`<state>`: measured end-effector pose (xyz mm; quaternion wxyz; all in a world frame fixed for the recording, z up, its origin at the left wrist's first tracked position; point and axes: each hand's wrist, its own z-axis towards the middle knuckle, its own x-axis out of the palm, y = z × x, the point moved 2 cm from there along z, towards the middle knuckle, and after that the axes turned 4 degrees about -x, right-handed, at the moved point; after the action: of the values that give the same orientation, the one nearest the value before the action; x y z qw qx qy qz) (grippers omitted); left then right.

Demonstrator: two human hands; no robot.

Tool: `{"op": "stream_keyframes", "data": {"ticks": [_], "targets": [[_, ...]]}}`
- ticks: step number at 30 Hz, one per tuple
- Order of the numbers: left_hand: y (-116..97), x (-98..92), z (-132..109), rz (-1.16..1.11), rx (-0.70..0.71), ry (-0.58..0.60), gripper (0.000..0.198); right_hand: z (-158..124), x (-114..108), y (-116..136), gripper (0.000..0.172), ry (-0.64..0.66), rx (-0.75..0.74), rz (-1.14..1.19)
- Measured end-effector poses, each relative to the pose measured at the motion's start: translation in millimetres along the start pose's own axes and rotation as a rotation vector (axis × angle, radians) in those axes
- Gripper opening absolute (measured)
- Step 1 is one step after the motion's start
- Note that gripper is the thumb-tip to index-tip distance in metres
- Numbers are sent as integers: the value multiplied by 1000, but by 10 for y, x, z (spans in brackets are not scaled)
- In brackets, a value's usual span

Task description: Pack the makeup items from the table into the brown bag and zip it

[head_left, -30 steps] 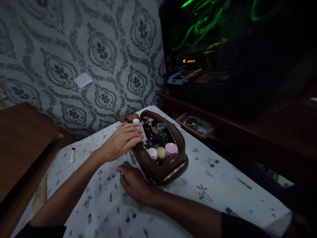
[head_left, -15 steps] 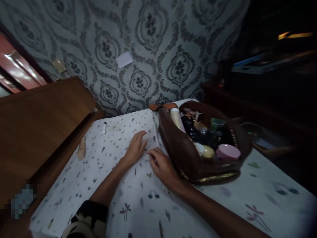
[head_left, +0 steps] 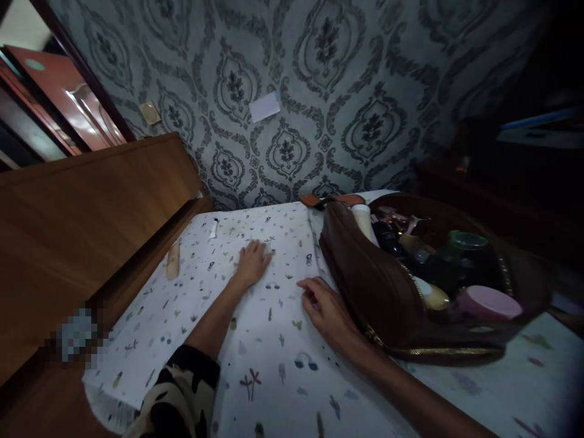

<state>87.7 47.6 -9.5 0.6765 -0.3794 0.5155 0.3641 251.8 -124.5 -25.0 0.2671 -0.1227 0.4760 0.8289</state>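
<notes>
In the bag [head_left: 376,261] — indistinct containers [head_left: 387,237]

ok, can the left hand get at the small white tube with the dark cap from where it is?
Looks like yes: the left hand rests on the cloth near the tube, with only cloth visible between them. The brown bag sits off to the right.

Left grip [head_left: 253,263] now away from the brown bag [head_left: 365,261], over printed cloth [head_left: 274,328].
</notes>
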Motion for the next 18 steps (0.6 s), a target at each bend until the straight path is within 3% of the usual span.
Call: {"op": "stream_keyframes", "data": {"ticks": [7, 11, 18], "targets": [[697, -367, 429, 80, -339, -154, 58, -33, 1, 34, 25, 19, 10, -28], [1021, -435, 542, 77, -520, -202, 64, -45, 13, 58, 23, 15, 49, -21], [1227, -376, 616, 112, -548, -160, 56, -77, 15, 86, 23, 11, 77, -7]]}}
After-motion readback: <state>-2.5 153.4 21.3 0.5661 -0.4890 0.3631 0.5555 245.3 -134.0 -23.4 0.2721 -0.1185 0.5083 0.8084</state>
